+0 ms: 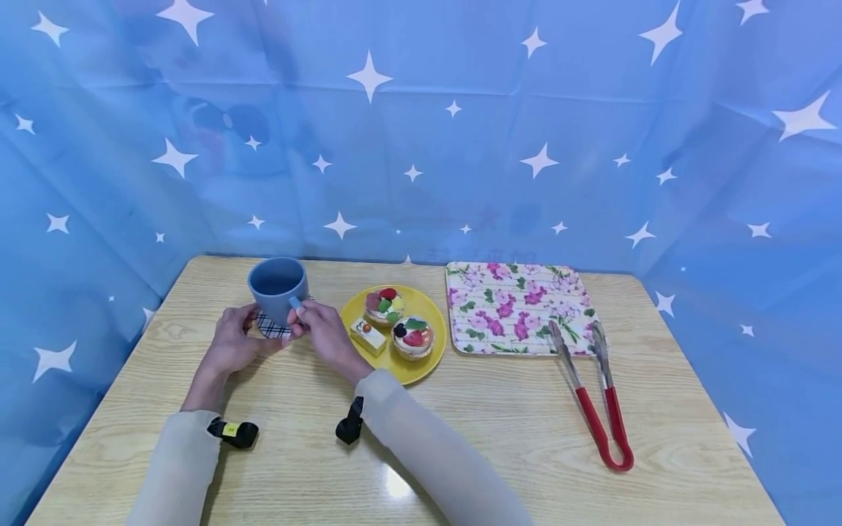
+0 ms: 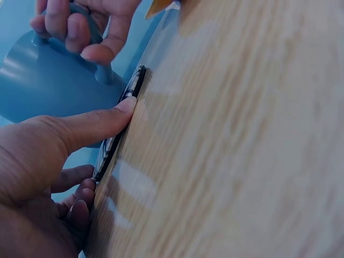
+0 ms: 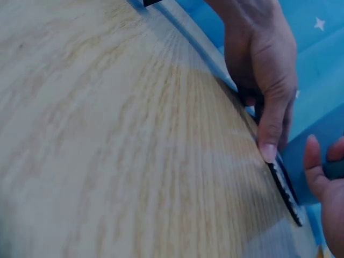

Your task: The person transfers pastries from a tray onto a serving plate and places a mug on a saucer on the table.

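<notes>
A blue mug point(image 1: 278, 288) stands over a dark checked coaster point(image 1: 270, 326) at the left of the table, its handle toward the right. With curled fingers my right hand point(image 1: 324, 332) grips the handle, seen closely in the left wrist view. My left hand point(image 1: 235, 340) holds the coaster's rim, thumb point(image 2: 102, 126) on the near side and curled fingers at the left side. In the right wrist view the coaster point(image 3: 285, 191) shows as a thin dark-edged disc under the mug. Whether the mug's base touches it is hard to tell.
Right of the mug, a yellow plate point(image 1: 435, 351) bears two fruit tarts and a small cake slice point(image 1: 368, 336). Farther right lies a floral tray point(image 1: 493, 310), with red-handled tongs point(image 1: 595, 424) resting partly on it. A blue star-patterned curtain point(image 1: 421, 131) hangs behind the table.
</notes>
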A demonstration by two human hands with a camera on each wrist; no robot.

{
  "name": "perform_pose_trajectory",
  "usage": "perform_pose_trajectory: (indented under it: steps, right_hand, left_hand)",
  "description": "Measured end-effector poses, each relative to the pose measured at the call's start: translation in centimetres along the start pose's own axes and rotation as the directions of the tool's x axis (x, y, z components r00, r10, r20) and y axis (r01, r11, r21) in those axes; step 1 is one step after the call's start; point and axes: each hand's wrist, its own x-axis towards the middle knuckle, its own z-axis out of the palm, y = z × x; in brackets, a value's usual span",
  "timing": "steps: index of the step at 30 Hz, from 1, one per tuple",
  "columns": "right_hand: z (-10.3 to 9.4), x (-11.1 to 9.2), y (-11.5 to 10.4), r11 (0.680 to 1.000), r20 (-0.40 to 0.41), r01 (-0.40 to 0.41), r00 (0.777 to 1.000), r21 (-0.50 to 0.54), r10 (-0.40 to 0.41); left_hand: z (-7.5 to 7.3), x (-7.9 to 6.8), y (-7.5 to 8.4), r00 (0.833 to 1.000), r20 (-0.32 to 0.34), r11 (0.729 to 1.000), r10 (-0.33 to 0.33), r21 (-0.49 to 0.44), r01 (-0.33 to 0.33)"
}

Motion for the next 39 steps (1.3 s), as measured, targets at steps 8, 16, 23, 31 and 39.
perform_pose_trajectory:
  steps: [8,16,23,31,39]
  right_hand:
    - [0.0,-0.4,0.1,0.999,0.058,-0.016,0.998,-0.027,0.018]
    - [-0.5,-0.5,-0.3,0.995,0.090,-0.028,0.995,-0.099,0.037]
    - [-0.9,-1.1,-0.9,0.976,0.083,-0.044,0.995,-0.212,0.062]
    - [-1.3,-1.7,-1.7,0.916,0.026,-0.011,0.999,-0.400,0.023]
    - [-1.8,-2.1,-2.3,0.873,0.047,-0.019,0.998,-0.488,0.048]
  left_hand:
    - [-0.1,-0.1,-0.1,1.000,0.015,1.000,-0.017,0.021,0.017]
    - [0.1,-0.1,-0.2,1.000,0.002,1.000,0.012,0.001,-0.012]
    - [0.0,0.0,-0.2,1.000,-0.007,1.000,-0.004,0.000,0.004]
    - [0.0,0.0,-0.2,1.000,-0.012,1.000,-0.009,0.010,0.010]
    - [-0.1,-0.1,-0.3,1.000,-0.004,1.000,0.004,0.016,-0.004]
